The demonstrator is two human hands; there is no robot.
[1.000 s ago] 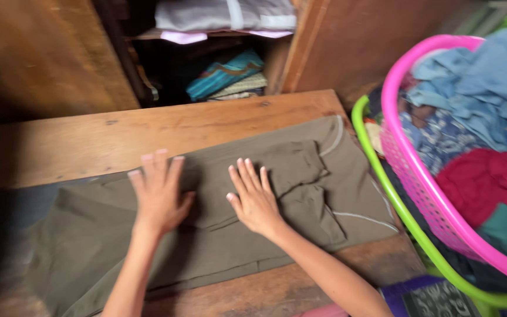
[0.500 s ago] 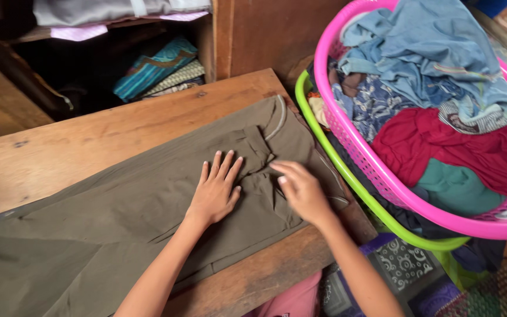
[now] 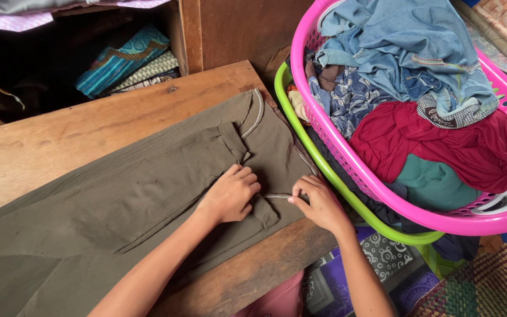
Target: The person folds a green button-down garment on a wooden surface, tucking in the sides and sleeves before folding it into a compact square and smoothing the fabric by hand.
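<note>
On the wooden table [image 3: 89, 132] in front of you lie olive trousers [image 3: 118, 199], spread flat, with the waistband end toward the right edge and the legs running off to your lower left. Your left hand [image 3: 230, 196] rests on the cloth near the waist, fingers curled under into a loose fist pressing down on the fabric; you cannot tell whether it pinches any cloth. Your right hand [image 3: 318, 202] sits just beside it at the table's right edge, thumb and fingers closed on a pale seam line at the trousers' edge.

Just right of the table stands a pink basket [image 3: 347, 152] nested in a green basket [image 3: 324, 170], its green rim showing below the pink one. The pink one is heaped with clothes: a blue shirt [image 3: 406, 41] on top, a red garment [image 3: 441, 141] below it, a teal piece [image 3: 435, 185] nearest you.

Behind the table, a dark cupboard shelf holds folded cloths [image 3: 127, 61], one teal and striped. A patterned mat [image 3: 482, 287] covers the floor at lower right.
</note>
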